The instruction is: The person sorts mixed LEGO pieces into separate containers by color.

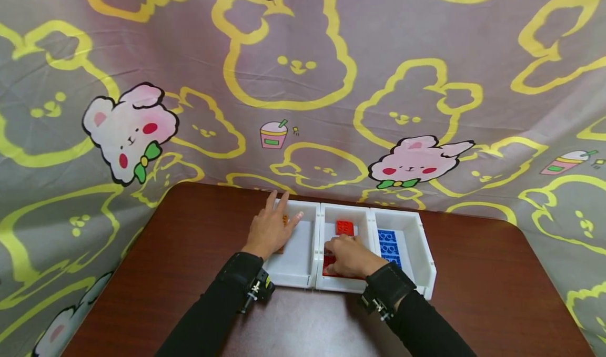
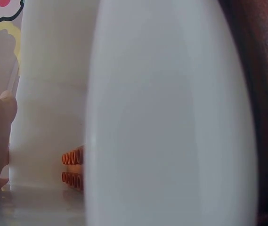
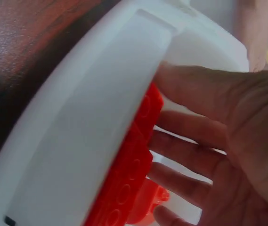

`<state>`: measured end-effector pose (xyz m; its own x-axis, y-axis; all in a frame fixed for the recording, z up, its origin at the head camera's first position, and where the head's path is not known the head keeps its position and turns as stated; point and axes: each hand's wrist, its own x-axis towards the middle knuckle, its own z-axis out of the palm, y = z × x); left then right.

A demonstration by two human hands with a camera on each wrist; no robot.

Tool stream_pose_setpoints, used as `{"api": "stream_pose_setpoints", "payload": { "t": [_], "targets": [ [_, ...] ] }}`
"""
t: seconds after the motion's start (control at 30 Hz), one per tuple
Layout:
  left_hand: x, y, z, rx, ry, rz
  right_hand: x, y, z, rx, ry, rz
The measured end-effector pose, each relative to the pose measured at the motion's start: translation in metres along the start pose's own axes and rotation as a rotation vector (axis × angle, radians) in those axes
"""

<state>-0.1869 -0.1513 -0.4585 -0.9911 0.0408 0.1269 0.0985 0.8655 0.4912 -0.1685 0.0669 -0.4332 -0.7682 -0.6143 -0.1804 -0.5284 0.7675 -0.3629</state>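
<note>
My right hand [image 1: 355,257] reaches into the middle white bin [image 1: 322,231]. Its thumb and fingertips pinch a red toy brick [image 3: 150,106] close to the bin's front wall. More red bricks [image 3: 124,183] lie right beside it, partly hidden by the wall. Another red brick [image 1: 344,227] sits farther back in that bin. Over the left wall of the left white bin [image 1: 300,246] lies my left hand [image 1: 271,229], fingers extended and holding nothing. Orange bricks [image 2: 72,165] lie inside this bin below the hand, mostly covered in the head view.
The right white bin [image 1: 423,257] holds several blue bricks [image 1: 389,247] along its left side. All the bins stand side by side on a dark brown table [image 1: 199,231]. A patterned cloth [image 1: 303,83] hangs behind the table's far edge.
</note>
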Motion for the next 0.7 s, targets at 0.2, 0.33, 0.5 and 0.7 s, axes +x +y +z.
{"api": "stream_pose_setpoints", "payload": {
  "t": [0.2, 0.33, 0.5, 0.7],
  "targets": [
    [-0.001, 0.001, -0.002, 0.007, -0.006, 0.0, -0.001, 0.006, 0.001, 0.132, -0.047, 0.038],
    [-0.001, 0.0, -0.001, 0.014, -0.01, -0.005, 0.0, 0.01, -0.002, 0.274, -0.008, 0.062],
    [0.0, -0.001, 0.0, 0.025, -0.008, 0.001, -0.001, 0.011, -0.006, 0.339, 0.085, 0.08],
    [0.0, -0.001, -0.001, 0.022, -0.006, 0.007, -0.001, 0.016, -0.013, 0.2, 0.442, 0.079]
  ]
}}
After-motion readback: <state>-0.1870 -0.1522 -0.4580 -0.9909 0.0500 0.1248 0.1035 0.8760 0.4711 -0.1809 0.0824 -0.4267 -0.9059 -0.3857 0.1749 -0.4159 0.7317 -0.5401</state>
